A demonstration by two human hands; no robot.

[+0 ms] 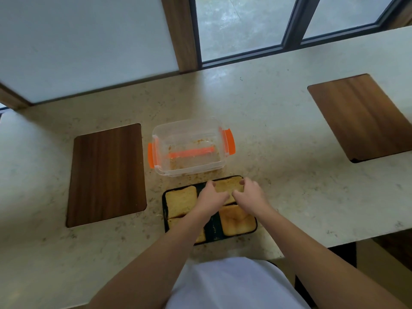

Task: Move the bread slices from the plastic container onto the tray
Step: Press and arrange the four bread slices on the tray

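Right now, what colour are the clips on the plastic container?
Orange, on both ends of the clear plastic container; seen in the head view.

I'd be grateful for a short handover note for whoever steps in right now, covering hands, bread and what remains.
Left hand and right hand: both on the far-right bread slice, setting it on the tray.
Plastic container: behind the tray, only crumbs visible.
Done: four slices on the tray.
Left: let go of the last slice.

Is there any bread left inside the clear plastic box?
No, the plastic container holds only crumbs and an orange strip, while the bread slices lie on the tray.
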